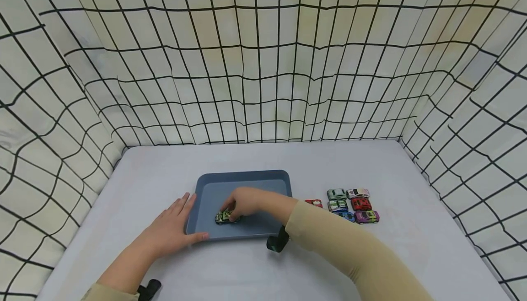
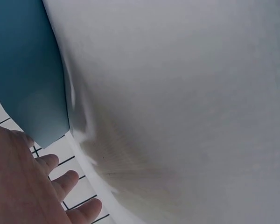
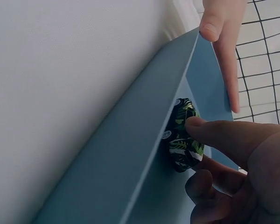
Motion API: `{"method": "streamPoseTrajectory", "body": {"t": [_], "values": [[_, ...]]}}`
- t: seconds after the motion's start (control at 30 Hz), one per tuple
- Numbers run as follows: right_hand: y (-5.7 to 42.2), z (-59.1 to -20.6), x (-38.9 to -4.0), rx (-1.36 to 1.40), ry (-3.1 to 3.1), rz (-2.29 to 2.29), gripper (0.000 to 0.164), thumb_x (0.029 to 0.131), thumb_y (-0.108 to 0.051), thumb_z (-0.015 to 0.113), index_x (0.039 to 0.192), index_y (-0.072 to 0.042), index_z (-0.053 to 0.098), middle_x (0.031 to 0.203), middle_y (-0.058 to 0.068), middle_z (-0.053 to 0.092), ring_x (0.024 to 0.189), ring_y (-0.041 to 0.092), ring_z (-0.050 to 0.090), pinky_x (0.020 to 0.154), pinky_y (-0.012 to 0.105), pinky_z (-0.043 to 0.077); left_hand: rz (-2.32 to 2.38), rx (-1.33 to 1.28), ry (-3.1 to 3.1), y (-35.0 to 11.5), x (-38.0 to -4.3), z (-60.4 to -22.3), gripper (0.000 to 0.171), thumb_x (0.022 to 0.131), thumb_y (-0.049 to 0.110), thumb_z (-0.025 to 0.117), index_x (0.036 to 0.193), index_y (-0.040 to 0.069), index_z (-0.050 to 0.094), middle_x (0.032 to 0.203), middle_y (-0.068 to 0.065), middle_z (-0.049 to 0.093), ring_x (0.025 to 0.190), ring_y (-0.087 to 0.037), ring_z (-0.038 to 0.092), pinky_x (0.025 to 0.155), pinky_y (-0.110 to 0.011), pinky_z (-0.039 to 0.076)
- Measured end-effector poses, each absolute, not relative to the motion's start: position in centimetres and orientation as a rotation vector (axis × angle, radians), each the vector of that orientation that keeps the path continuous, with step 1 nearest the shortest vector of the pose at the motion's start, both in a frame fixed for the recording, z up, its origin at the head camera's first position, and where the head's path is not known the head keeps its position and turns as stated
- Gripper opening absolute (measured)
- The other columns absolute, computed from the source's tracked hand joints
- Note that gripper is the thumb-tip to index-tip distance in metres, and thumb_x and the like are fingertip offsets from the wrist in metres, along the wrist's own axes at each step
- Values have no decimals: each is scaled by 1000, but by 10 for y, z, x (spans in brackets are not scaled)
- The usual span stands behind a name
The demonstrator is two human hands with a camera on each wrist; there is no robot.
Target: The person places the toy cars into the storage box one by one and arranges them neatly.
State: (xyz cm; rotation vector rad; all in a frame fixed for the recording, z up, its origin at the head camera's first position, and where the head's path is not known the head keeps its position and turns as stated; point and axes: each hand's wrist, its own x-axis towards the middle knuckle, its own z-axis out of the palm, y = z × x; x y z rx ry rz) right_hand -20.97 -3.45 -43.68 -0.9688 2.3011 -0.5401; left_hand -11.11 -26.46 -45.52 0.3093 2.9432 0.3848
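Inside a blue-grey tray (image 1: 263, 228), my right hand (image 1: 247, 201) pinches a toy car (image 1: 223, 217) with a black and green leaf pattern. In the right wrist view the thumb presses one side of the toy car (image 3: 182, 140), with fingers curled at its far side. My left hand (image 1: 173, 228) lies with straight fingers along the tray's left edge, its thumb at the front left corner. The left wrist view shows that hand's fingers (image 2: 65, 184) beside the tray wall (image 2: 32, 70).
Right of the tray stand several toy cars in a group, among them a green car (image 1: 336, 194), a white one (image 1: 357, 193), a red one (image 1: 361, 204) and a purple one (image 1: 367, 217). Another red car (image 1: 314, 202) is partly behind the right sleeve. Black netting (image 1: 263, 77) surrounds the white table (image 1: 164, 163).
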Motion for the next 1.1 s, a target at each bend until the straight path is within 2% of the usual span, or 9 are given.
{"method": "streamPoseTrajectory", "body": {"t": [0.2, 0.4, 1.1], "values": [[-41, -437, -206, -968, 2329, -506, 37, 89, -23, 77, 125, -26, 71, 106, -7, 71, 92, 2, 61, 78, 21, 50, 372, 311, 2942, -266, -111, -455, 126, 74, 85, 55, 157, -1, 17, 160, -28, 19, 144, -49, 22, 110, -66, 25], [-46, -440, -204, -988, 2326, -485, 37, 89, -25, 77, 126, -28, 71, 93, -10, 65, 78, 4, 57, 68, 22, 47, 388, 323, 2942, -266, -111, -458, 125, 75, 81, 59, 157, -3, 16, 159, -29, 19, 143, -50, 22, 109, -68, 26], [-51, -442, -200, -1048, 2314, -433, 40, 90, -33, 75, 129, -31, 68, 89, -13, 64, 76, 3, 57, 68, 22, 47, 399, 340, 2924, -265, -112, -459, 126, 75, 83, 56, 157, -4, 14, 160, -29, 17, 143, -50, 24, 109, -66, 29]]}}
